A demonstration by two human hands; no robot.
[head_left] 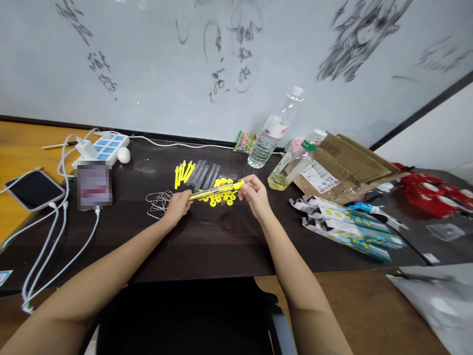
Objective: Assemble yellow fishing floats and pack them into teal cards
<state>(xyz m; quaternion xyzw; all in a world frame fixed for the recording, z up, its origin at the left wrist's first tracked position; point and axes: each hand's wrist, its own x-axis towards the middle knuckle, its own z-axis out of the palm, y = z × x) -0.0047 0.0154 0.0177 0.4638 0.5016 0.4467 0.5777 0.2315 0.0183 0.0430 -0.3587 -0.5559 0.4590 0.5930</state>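
Above the dark worktop, your left hand grips a yellow-lined clear tube and your right hand pinches its yellow end piece, seemingly fitted, while loose clear tubes, yellow rods and yellow rings lie unassembled beyond.

Power strip near back-left corner of tabletop; tubes mid-tabletop; bottles right, toward back edge; cardboard box behind cartons, near right edge.

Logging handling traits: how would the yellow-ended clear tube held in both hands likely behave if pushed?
The tube is probably stiff: it spans straight between left hand and right hand. It looks round, so may roll. Its slender, clear body suggests little weight.
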